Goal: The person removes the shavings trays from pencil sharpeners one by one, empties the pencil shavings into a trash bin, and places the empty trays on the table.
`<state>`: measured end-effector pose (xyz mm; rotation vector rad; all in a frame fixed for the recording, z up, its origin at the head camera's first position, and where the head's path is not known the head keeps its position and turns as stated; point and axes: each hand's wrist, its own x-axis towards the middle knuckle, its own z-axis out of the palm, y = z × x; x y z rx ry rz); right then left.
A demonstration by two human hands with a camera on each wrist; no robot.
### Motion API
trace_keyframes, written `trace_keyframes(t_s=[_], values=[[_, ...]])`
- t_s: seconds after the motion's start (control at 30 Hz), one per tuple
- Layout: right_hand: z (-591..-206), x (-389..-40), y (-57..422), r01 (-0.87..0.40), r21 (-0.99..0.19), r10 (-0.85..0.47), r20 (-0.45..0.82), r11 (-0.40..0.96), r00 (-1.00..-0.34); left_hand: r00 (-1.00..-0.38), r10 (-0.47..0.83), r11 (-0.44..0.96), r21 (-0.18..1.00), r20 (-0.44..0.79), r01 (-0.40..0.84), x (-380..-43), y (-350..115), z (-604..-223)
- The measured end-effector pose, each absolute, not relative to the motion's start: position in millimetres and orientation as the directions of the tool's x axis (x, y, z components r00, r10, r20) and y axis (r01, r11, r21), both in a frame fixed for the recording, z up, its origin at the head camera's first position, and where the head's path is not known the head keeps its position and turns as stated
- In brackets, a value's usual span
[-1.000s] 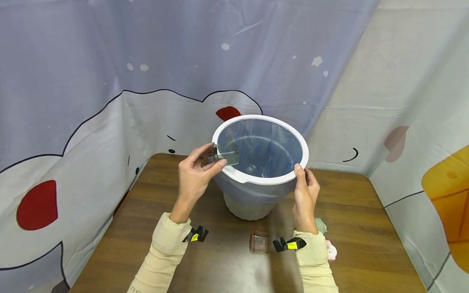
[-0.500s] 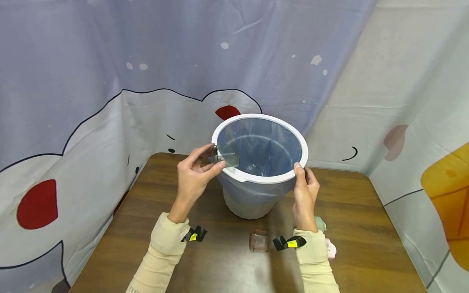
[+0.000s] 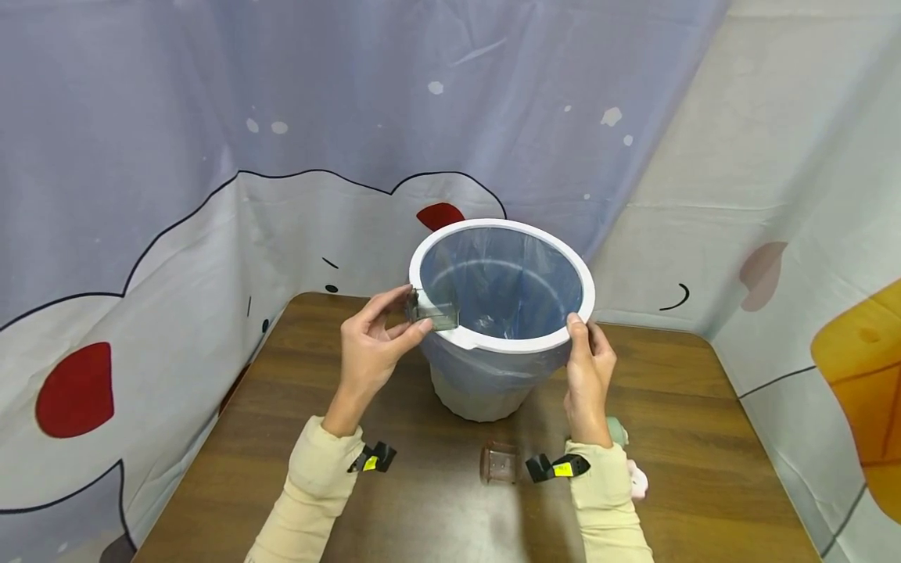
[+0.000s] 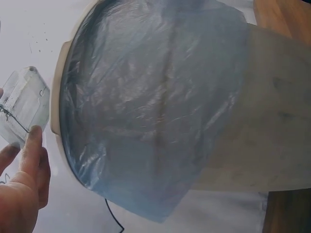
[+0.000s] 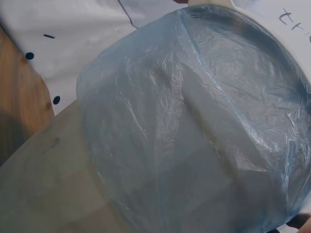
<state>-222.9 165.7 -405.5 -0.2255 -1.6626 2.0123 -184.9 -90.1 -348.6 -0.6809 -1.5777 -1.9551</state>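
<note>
A white bin [image 3: 475,397] stands upright on the wooden table, lined with a bluish plastic bag [image 3: 507,274] that folds down outside under the white rim ring [image 3: 493,224]. With thumb and fingertips, my left hand [image 3: 367,352] pinches a clear plastic box [image 3: 438,313] over the left part of the rim. A dark spot shows at the box's left end. My right hand [image 3: 590,383] grips the rim at the right front, thumb on top and fingers beneath. In the left wrist view, the clear box [image 4: 26,104] appears just beyond the rim.
A small brownish transparent box [image 3: 500,463] lies on the table in front of the bin. Beside the right wrist are a green object [image 3: 616,432] and a pink-white one [image 3: 637,480], both partly behind the sleeve. Printed cloth [image 3: 317,234] hangs behind and around the table.
My left hand has tilted the clear box and brought it slightly lower against the rim. The right hand keeps its hold on the rim, and the bin stays in place.
</note>
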Motion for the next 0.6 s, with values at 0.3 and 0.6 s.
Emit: trace_keyframes(t_s=[0.3, 0.6], values=[[-406, -223, 165, -0.287, -0.950, 0.478, 0.199, -0.118, -0.855, -0.675, -0.148, -0.245, 0.635, 0.723, 0.733, -184, -90, -356], [-406, -224, 165, -0.295, -0.950, 0.488, 0.210, -0.104, -0.847, -0.664, -0.155, -0.260, 0.619, 0.731, 0.741, -182, -89, -360]])
